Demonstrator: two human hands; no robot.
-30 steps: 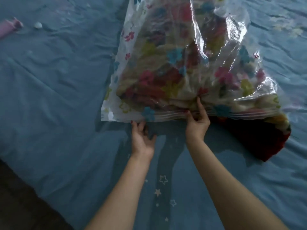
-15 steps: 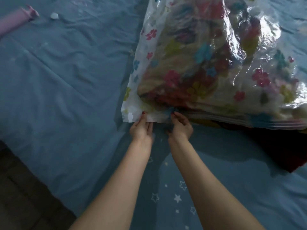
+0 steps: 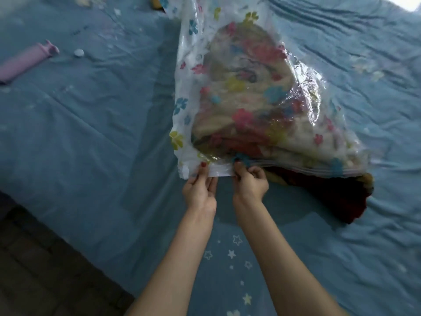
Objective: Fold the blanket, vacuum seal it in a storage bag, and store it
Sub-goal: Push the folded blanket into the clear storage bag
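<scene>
A clear storage bag [image 3: 193, 92] printed with coloured flowers lies on the bed, its zip edge toward me. Inside is the folded blanket [image 3: 250, 115], cream with red patches; a dark red part [image 3: 330, 197] sticks out of the mouth at the right. My left hand [image 3: 199, 190] pinches the near left corner of the zip strip. My right hand [image 3: 250, 183] pinches the same strip just to the right, fingers curled on it. The strip between both hands lies flat and white.
The blue bed sheet [image 3: 91, 133] with small stars covers the bed. A pink hand pump [image 3: 25, 62] and a small white cap [image 3: 79, 52] lie at the far left. The bed's edge and dark floor [image 3: 34, 270] are at lower left.
My right hand slid left along the zip strip, from the middle to close beside my left hand. The view shifted, so the bag now sits further right and upright in frame.
</scene>
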